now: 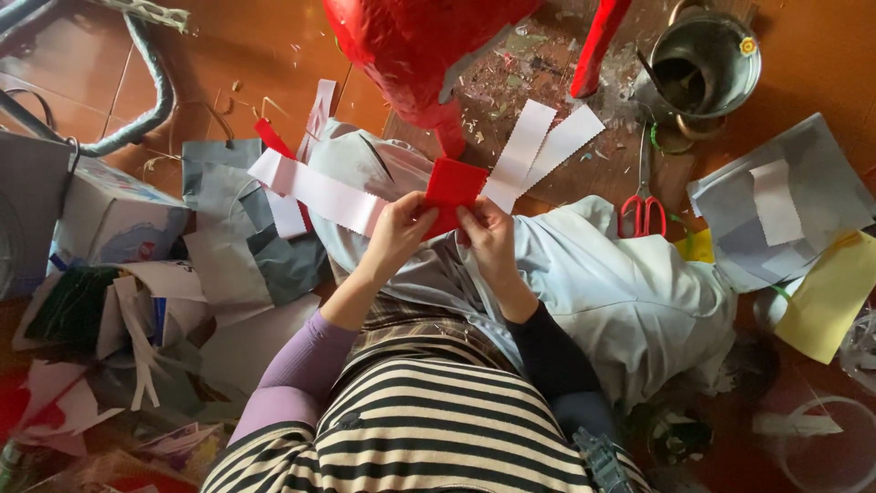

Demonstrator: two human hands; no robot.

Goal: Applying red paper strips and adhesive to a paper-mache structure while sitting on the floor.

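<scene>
My left hand [400,228] and my right hand [486,233] meet in front of me and together pinch a small red square of paper [453,185]. White paper strips with zigzag edges are held with it: one long strip [319,194] runs out to the left from my left hand, and two strips [538,151] fan up to the right from my right hand. Just beyond the red square hangs a big red papered shape [411,46]. I sit on the floor with a pale blue cloth [620,292] over my lap.
Red-handled scissors [642,212] lie on the floor to the right, below a metal pot [707,64]. A red stick [598,36] stands beside the pot. Grey and yellow paper sheets [803,228] lie at right. Paper scraps and a box [109,219] pile at left.
</scene>
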